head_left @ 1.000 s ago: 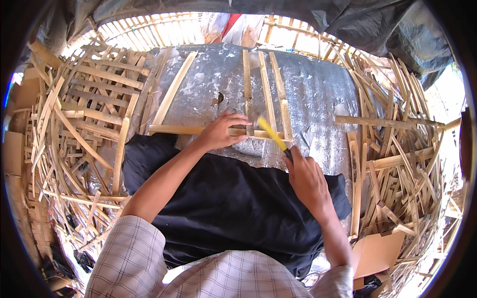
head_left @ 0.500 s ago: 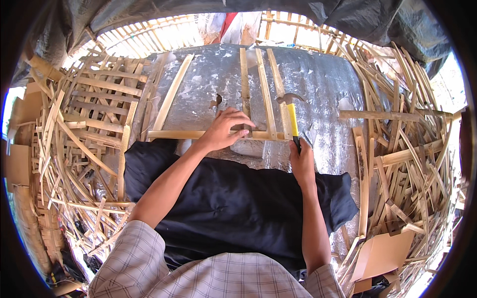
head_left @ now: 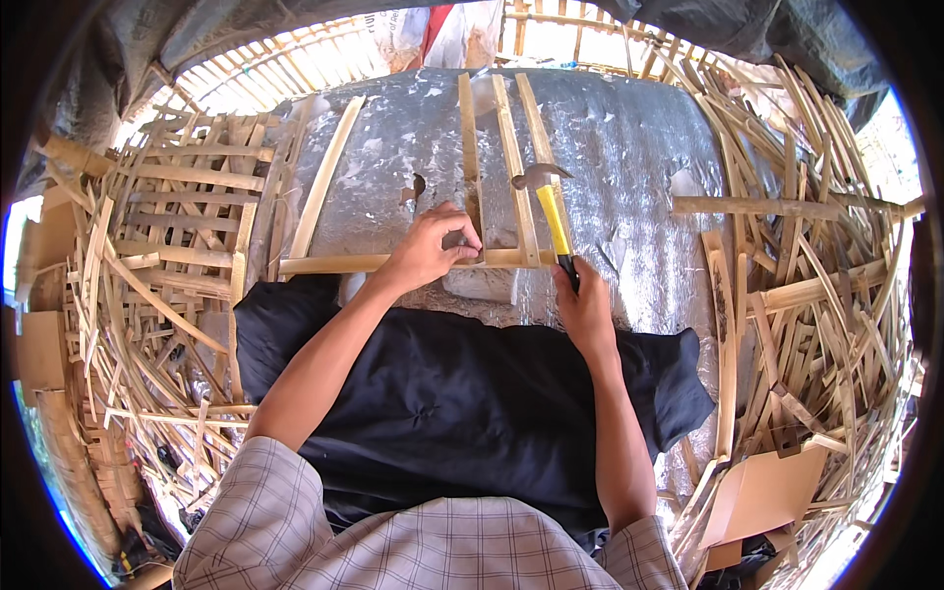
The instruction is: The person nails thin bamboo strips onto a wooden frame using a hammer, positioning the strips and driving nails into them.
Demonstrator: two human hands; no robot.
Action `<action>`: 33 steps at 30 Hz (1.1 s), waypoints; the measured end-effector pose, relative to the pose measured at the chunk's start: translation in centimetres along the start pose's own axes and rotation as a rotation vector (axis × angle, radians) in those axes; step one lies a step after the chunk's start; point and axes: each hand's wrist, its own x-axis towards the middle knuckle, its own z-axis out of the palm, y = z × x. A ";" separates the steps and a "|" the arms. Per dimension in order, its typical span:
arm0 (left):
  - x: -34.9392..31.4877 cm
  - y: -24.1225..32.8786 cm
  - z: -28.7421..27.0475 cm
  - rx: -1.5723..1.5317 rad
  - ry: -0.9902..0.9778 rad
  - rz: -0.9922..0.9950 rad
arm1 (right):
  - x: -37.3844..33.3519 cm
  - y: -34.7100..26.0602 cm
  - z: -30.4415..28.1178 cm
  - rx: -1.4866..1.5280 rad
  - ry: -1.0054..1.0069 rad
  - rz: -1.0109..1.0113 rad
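Since the earlier frame, the hammer (head_left: 556,224) has swung leftward, its head now above the strips, and the left hand's (head_left: 425,252) fingers have drawn together; whether they pinch anything cannot be told. The right hand's (head_left: 587,307) fingers grip the hammer's black end. Beside the black cloth (head_left: 462,393) lies a bamboo crosspiece (head_left: 329,265); three bamboo strips (head_left: 509,167) run from it toward the silver sheet's (head_left: 634,147) far edge.

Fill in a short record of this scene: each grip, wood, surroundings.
Left grip: thumb and forefinger close together near the crosswise strip; anything between them unclear
Right grip: closed around a yellow-and-black hammer
Wood: lengthwise strips reaching away from the crosswise strip
Beneath: silvery sheet
Near the body: black cloth
Left side: wooden lattice
Right side: jumbled strips
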 end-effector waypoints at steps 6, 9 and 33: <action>0.1 0.5 0.4 0.015 0.018 -0.037 | -0.4 -0.9 0.1 0.010 -0.073 0.008; 0.1 0.9 0.2 0.012 -0.026 -0.045 | -0.7 -1.8 0.2 0.008 -0.101 -0.047; -0.1 -1.7 0.9 -0.192 -0.059 -0.153 | -1.2 -1.5 1.2 -0.199 -0.191 -0.124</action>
